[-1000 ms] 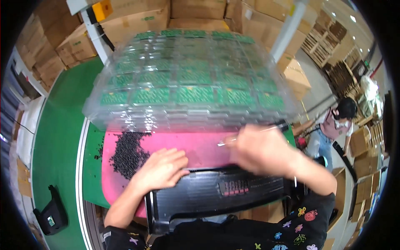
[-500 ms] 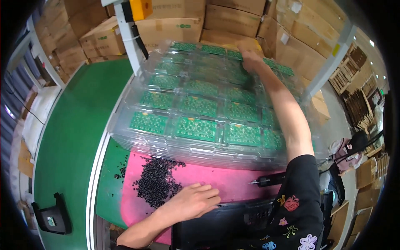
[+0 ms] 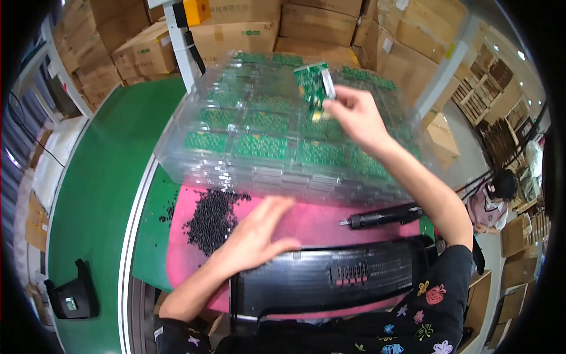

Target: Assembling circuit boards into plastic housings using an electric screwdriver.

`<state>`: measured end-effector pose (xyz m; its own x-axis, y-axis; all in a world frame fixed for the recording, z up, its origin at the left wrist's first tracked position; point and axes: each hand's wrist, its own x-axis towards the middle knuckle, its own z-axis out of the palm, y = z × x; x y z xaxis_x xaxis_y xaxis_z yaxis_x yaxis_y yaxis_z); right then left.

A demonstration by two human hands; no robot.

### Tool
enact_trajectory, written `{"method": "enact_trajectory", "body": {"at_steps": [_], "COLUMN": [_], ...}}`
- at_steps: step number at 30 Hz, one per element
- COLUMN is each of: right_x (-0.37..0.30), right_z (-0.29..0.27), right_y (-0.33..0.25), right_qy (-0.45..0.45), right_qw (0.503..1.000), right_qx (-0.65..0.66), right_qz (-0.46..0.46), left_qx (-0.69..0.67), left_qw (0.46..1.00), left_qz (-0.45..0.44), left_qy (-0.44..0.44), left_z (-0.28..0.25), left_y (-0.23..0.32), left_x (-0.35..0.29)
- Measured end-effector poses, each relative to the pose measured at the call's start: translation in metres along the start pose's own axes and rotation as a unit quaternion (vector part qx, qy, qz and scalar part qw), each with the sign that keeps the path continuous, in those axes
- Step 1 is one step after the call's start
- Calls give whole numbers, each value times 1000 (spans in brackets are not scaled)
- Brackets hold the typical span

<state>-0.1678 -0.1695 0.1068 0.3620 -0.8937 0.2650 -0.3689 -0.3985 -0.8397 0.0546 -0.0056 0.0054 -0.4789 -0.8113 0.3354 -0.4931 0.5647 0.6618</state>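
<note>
My right hand (image 3: 361,118) grips a green circuit board (image 3: 312,85) at its edge, raised over the stacked clear plastic trays (image 3: 168,156) that hold rows of similar boards. My left hand (image 3: 250,239) is open, fingers stretched and a little blurred, thumb apart. It hovers at the upper left edge of a long black plastic housing (image 3: 295,283), which lies in front of me with a slotted vent. Just beyond the left hand, a pile of small black screws (image 3: 207,221) is spread on a pink mat (image 3: 315,215).
On the mat to the right lies a black electric screwdriver (image 3: 380,218). A green conveyor belt (image 3: 109,189) runs along the left, carrying another black housing (image 3: 76,295) with a board. Cardboard boxes (image 3: 236,38) stand behind the trays. Another person (image 3: 489,203) is at the far right.
My right hand has come back from the far tray row, bringing a circuit board up. My left hand has lifted and spread its fingers. More of the black housing and the screwdriver now shows.
</note>
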Motion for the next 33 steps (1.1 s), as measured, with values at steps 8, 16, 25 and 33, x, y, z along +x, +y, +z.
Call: {"method": "enact_trajectory", "body": {"at_steps": [8, 16, 25, 33], "right_x": [-181, -223, -289, -302], "right_z": [40, 0, -16, -8], "right_y": [-50, -36, -11, 27], "right_qy": [-56, 79, 108, 72], "right_qw": [948, 959, 953, 988], "right_qx": [310, -178, -261, -136], "right_qz": [39, -204, -108, 13], "left_qx": [-540, -223, -310, -149], "left_qw": [836, 967, 930, 980], "left_qz": [-99, -79, -129, -41], "left_qy": [-25, -94, -151, -122], "left_z": [7, 9, 27, 53], "left_y": [75, 84, 86, 65], "left_x": [1, 14, 22, 9]}}
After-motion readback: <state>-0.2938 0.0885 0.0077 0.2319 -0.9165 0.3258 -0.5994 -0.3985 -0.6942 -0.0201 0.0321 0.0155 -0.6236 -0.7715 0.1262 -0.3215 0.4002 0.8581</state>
